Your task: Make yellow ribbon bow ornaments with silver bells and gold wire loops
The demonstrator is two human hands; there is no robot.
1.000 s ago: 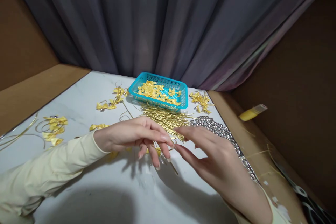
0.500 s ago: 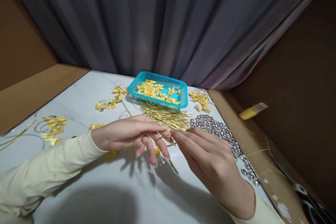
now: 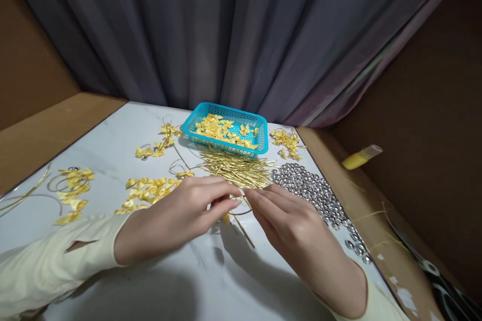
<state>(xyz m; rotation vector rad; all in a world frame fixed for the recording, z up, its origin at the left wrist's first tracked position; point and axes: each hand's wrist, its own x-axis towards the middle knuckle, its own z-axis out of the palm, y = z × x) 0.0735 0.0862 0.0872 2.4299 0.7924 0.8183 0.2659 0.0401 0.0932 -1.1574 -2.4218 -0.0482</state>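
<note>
My left hand and my right hand meet fingertip to fingertip over the white table. Both pinch a thin gold wire that curves down between them, with a small yellow bow just under the left fingers. Just beyond the fingertips lies a pile of gold wire pieces. A heap of silver beads lies to the right of my right hand.
A blue mesh basket of yellow bows stands at the back. More loose yellow bows lie left of my left hand, others at the far left with wire loops. A yellow tube rests on the brown ledge at right.
My left hand has turned and drawn back toward me, uncovering yellow bows on the table. My right hand has closed its fingers onto the wire beside the left fingertips.
</note>
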